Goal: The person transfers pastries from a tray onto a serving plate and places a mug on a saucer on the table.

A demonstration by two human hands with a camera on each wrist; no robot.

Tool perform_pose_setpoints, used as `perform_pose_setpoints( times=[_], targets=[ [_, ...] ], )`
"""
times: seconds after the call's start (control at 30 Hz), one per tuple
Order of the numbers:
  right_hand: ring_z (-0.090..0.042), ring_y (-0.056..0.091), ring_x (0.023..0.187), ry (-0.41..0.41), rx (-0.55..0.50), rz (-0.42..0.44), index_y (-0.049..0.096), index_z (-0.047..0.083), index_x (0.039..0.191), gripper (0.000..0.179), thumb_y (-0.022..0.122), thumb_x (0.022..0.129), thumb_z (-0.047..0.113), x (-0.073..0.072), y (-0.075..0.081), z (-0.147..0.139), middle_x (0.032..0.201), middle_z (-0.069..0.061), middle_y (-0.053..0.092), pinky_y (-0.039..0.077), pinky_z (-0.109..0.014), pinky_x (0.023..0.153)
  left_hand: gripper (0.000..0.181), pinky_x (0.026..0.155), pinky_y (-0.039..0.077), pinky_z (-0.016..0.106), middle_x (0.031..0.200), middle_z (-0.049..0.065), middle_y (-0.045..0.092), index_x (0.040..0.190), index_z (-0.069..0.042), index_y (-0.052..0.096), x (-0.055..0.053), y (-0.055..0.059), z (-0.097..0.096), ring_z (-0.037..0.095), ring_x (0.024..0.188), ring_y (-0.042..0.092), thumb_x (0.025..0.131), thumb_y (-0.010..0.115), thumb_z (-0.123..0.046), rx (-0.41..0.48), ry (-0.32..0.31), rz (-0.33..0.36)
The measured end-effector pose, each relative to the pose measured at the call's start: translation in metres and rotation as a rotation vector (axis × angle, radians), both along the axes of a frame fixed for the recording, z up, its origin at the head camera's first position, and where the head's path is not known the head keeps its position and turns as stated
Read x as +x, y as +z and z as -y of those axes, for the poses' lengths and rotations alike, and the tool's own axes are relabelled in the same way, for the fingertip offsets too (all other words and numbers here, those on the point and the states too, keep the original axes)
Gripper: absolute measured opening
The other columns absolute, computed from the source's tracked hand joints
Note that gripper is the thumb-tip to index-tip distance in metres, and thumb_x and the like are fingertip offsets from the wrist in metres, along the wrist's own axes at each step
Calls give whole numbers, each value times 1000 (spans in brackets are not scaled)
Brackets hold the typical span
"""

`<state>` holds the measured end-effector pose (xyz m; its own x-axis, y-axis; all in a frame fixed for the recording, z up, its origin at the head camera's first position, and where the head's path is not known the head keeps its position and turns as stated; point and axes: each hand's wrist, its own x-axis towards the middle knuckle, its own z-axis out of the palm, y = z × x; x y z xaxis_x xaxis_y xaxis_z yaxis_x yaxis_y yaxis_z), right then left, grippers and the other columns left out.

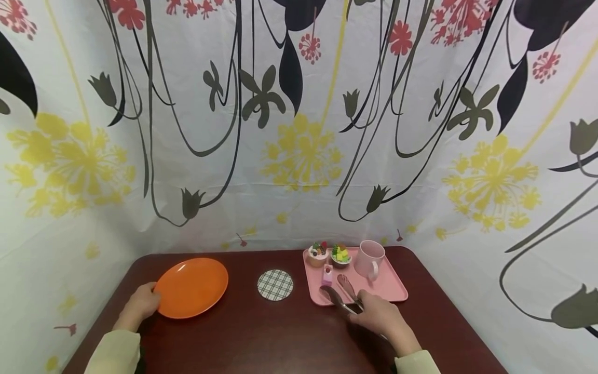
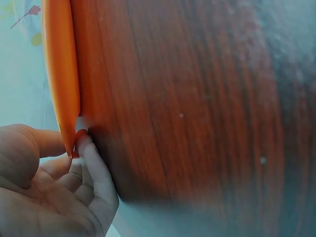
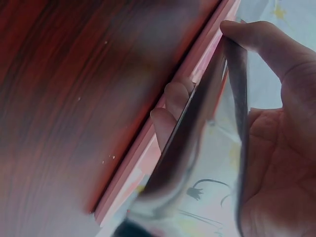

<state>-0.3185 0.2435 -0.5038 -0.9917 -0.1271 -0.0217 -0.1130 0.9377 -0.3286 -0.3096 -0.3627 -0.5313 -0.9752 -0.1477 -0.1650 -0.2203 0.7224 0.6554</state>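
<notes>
My left hand (image 1: 142,301) pinches the left rim of an orange plate (image 1: 193,288) at the table's left side. In the left wrist view, thumb and fingers stand on either side of the plate's edge (image 2: 61,64). My right hand (image 1: 378,314) holds metal tongs (image 1: 334,298), their two ends apart over the front of a pink tray (image 1: 394,295). The right wrist view shows the shiny tongs (image 3: 197,128) between thumb and fingers. Past the tong tips, a small pink cake (image 1: 327,274) sits on the tray, with nothing gripped between them.
Behind the pink cake stand a berry-topped cupcake (image 1: 318,254) and a fruit-topped dessert cup (image 1: 340,256). A pink mug (image 1: 370,258) occupies the tray's back right. Between plate and tray lies a round checked coaster (image 1: 275,285). Flowered cloth (image 1: 299,208) hangs around the dark wooden table (image 1: 261,337).
</notes>
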Motion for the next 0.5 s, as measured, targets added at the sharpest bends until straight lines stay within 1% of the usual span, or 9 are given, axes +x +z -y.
perform_pose_setpoints(
  times=[0.1,0.23,0.33,0.5],
  targets=[
    [-18,50,66,5,-4,7,60,15,90,36,86,78,38,-4,0,2,73,1,54,36,-36,59,54,86,53,52,129,40,60,147,23,42,1,0,0,39,100,60,106,36,-12,2,3,2],
    [-18,50,66,11,-3,8,59,15,90,36,85,80,39,-9,0,5,72,0,54,36,-35,59,54,86,53,52,128,39,60,147,22,42,2,0,0,38,99,60,107,37,-13,6,12,13],
    [-19,51,66,8,2,6,59,16,91,36,85,81,40,-12,-1,6,72,0,54,37,-35,60,52,85,53,51,126,38,61,146,22,44,3,0,0,38,98,60,107,37,-12,12,10,5],
    [-20,51,67,3,7,20,62,15,96,38,84,82,43,-17,-2,7,74,0,54,37,-37,61,48,81,51,47,116,31,65,141,20,49,2,-1,0,34,93,59,107,37,-12,21,7,-15]
  ],
)
